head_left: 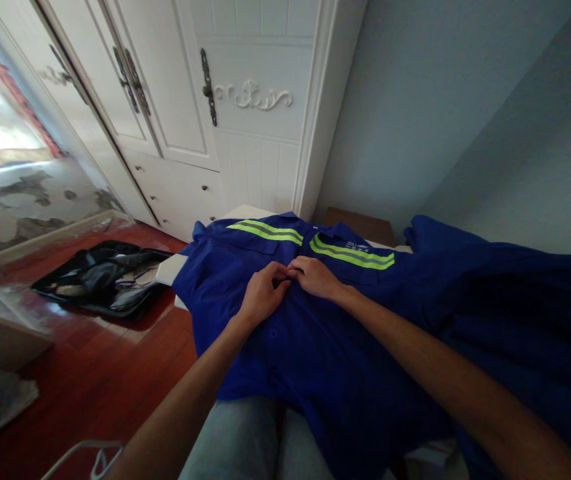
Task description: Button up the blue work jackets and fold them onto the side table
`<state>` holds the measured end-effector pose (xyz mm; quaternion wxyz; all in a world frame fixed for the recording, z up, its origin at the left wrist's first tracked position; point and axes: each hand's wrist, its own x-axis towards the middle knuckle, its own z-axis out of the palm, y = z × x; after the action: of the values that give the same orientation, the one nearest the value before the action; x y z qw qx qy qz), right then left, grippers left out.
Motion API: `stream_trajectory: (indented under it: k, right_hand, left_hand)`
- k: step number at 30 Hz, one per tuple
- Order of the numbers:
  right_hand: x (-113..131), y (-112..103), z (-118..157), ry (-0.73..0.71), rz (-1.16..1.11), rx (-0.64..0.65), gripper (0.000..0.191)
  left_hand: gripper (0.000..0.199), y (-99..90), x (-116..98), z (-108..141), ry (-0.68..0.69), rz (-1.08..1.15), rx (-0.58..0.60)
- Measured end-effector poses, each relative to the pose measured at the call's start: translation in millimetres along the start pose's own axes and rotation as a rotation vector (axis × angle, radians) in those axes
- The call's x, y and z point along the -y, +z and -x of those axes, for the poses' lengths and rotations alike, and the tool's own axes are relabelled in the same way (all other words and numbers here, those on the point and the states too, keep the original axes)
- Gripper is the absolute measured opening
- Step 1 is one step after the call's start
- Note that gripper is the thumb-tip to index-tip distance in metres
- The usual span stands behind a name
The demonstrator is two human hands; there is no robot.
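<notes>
A blue work shirt [235,273] with yellow-green and grey reflective strips lies spread out, its collar pointing away from me and its lower part over my knees. My left hand [266,291] pinches the front placket just below the strips. Right beside it, my right hand [315,275] grips the same edge, with the fingertips of both hands nearly touching. Whether a button is between the fingers is hidden. A shirt button [274,333] shows lower on the front.
A white wardrobe [260,67] stands ahead, with a brown wooden piece [360,223] beside it. An open black suitcase [100,277] lies on the red floor at left. More dark blue cloth [515,293] is at right. A white hanger [85,445] shows at lower left.
</notes>
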<state>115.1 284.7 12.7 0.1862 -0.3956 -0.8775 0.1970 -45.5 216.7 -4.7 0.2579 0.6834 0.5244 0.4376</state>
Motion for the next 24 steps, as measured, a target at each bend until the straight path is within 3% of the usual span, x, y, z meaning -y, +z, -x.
stream_trajectory:
  k: [12, 17, 24]
  right_hand:
    - [-5, -1, 0, -0.061, 0.012, -0.009, 0.017]
    - [-8, -3, -2, -0.082, -0.015, 0.025, 0.015]
    - [-12, -11, -3, -0.099, -0.1, 0.059, 0.016]
  left_hand:
    - [0.017, 0.7, -10, 4, 0.157, -0.474, 0.039]
    - [0.013, 1.4, -9, 3, 0.155, -0.396, -0.006]
    - [0.013, -0.8, -3, 0, 0.025, -0.052, -0.045]
